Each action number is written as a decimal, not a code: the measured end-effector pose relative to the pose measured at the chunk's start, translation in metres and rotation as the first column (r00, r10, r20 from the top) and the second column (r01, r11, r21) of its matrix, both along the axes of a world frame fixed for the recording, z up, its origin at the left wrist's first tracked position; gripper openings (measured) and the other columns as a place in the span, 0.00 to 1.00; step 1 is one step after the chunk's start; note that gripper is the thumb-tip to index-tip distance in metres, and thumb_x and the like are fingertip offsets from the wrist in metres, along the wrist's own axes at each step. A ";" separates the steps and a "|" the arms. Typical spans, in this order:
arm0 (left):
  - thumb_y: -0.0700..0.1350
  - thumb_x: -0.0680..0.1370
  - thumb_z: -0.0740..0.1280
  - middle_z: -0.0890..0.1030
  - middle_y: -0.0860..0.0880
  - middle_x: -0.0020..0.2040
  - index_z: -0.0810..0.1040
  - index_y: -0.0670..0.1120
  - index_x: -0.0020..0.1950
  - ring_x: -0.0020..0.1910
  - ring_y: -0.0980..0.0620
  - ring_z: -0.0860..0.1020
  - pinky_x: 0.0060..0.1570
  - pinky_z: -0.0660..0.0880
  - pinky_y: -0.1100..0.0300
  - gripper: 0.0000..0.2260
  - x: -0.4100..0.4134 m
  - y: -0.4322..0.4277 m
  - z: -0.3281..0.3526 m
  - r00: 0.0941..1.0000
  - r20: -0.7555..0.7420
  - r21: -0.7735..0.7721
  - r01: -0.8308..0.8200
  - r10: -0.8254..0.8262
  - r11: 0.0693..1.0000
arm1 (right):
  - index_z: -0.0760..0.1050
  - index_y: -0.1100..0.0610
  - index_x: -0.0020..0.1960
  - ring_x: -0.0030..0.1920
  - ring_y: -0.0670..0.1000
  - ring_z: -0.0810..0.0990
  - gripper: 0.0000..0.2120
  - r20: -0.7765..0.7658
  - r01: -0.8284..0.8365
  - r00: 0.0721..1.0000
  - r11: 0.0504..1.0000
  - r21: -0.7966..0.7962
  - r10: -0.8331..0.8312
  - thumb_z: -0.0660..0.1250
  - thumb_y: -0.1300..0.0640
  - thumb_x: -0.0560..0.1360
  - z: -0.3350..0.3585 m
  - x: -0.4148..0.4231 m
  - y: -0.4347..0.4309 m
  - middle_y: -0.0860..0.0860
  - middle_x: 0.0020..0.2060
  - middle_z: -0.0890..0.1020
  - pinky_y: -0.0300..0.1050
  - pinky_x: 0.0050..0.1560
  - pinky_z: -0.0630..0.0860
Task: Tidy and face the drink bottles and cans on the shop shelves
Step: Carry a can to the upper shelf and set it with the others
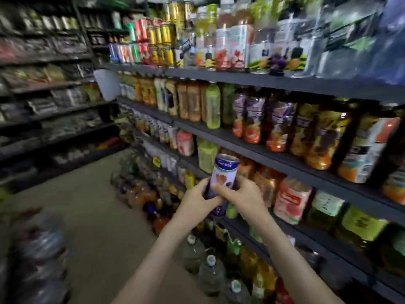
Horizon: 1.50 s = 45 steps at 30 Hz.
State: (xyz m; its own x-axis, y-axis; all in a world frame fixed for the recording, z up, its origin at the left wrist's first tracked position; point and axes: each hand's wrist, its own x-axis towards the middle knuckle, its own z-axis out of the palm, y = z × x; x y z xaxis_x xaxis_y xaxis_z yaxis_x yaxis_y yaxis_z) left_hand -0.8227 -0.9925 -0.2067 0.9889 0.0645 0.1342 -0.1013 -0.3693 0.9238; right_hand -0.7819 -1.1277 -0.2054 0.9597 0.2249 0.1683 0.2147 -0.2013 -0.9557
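A tall drink can (223,172) with a purple and white label and a fruit picture stands upright in the air in front of the shelves. My left hand (198,199) grips its lower left side. My right hand (242,195) grips its lower right side, thumb across the front. The can's bottom end shows below my hands. Behind it run dark shelves (274,160) packed with juice bottles (278,126). Cans (161,43) stand in stacked rows on the top shelf at the back.
Large water bottles (210,273) stand on the floor under the lowest shelf. More bottles (41,249) sit blurred at the near left. A second rack of dark packets (50,84) fills the left wall. Tan floor (98,200) lies between the racks.
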 end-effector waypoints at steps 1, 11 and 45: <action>0.43 0.74 0.71 0.80 0.62 0.50 0.74 0.60 0.54 0.50 0.66 0.78 0.47 0.76 0.68 0.15 0.008 0.025 0.001 1.000 0.011 0.004 -0.014 0.014 1.000 | 0.81 0.51 0.46 0.41 0.38 0.81 0.09 -0.017 -0.014 1.000 1.000 0.012 0.014 0.75 0.51 0.68 0.000 0.010 0.026 0.45 0.39 0.84 0.36 0.41 0.77; 0.45 0.74 0.70 0.80 0.59 0.52 0.74 0.58 0.58 0.49 0.66 0.78 0.44 0.77 0.67 0.15 0.124 0.210 -0.002 0.996 -0.005 -0.052 -0.091 0.091 0.995 | 0.80 0.50 0.51 0.45 0.43 0.83 0.12 -0.066 -0.096 0.993 0.994 0.054 0.100 0.75 0.53 0.68 0.001 0.132 0.216 0.45 0.44 0.85 0.41 0.45 0.80; 0.44 0.71 0.74 0.84 0.57 0.44 0.80 0.53 0.48 0.45 0.56 0.82 0.47 0.79 0.59 0.08 0.649 0.885 0.133 0.966 0.216 -0.185 -0.101 0.140 0.978 | 0.72 0.51 0.62 0.52 0.39 0.77 0.17 0.380 0.155 0.908 0.984 0.092 -0.179 0.68 0.53 0.75 0.151 0.634 0.826 0.44 0.51 0.79 0.37 0.52 0.72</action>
